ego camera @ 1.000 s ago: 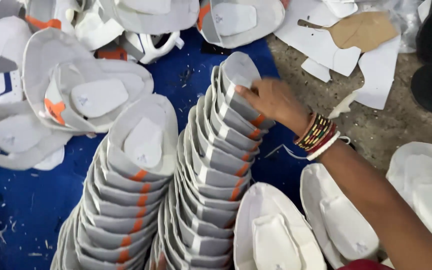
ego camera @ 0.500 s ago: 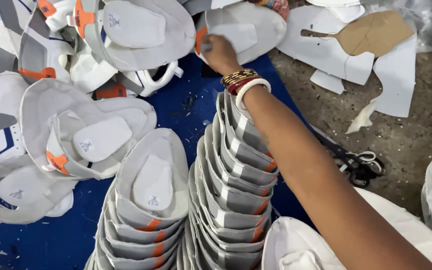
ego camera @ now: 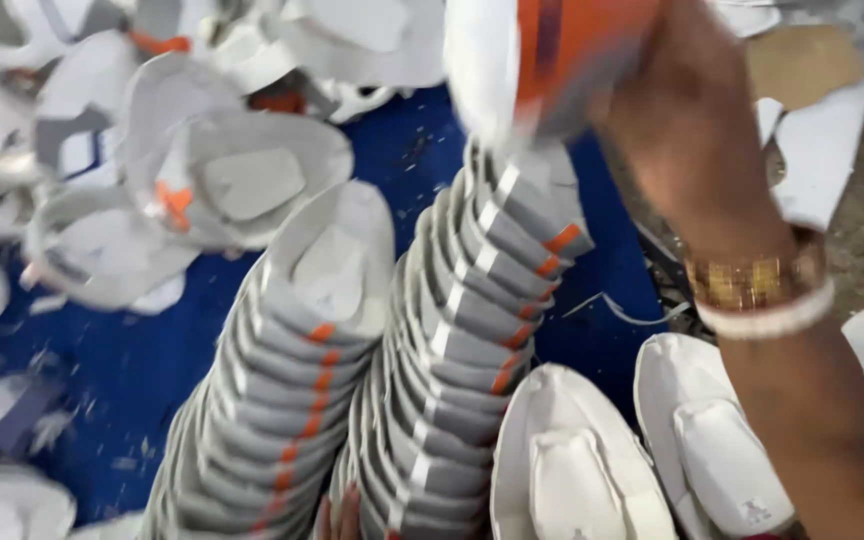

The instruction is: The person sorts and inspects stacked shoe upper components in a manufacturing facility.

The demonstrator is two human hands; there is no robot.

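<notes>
We look down on a blue sheet [ego camera: 152, 370] crowded with shoe uppers, white and grey with orange tabs. Right hand [ego camera: 687, 120] is raised near the top of the view, fingers closed round one upper [ego camera: 542, 55], gripping it at its edge; the piece is blurred, so we cannot tell exactly how the fingers sit. It hangs just above the top of the right stack [ego camera: 472, 330], not touching it as far as we can see. Bangles [ego camera: 757, 290] show at the wrist. Left hand [ego camera: 340, 515]: only fingertips show at the bottom edge, touching the foot of the stacks; whether they are spread or pressed together, we cannot tell. Two nested stacks stand side by side, touching: the left stack [ego camera: 292, 400] and the right one, both tall and leaning away from us. We judge the stacking well along, given their height. Still loose: a heap of uppers [ego camera: 202, 170] at upper left, scattered and overlapping, and a few white pieces [ego camera: 642, 460] lying flat at lower right, just beside the right stack. Paper and card scraps [ego camera: 812, 110] lie on bare floor at far right. A fair share of loose pieces looks unstacked yet.
</notes>
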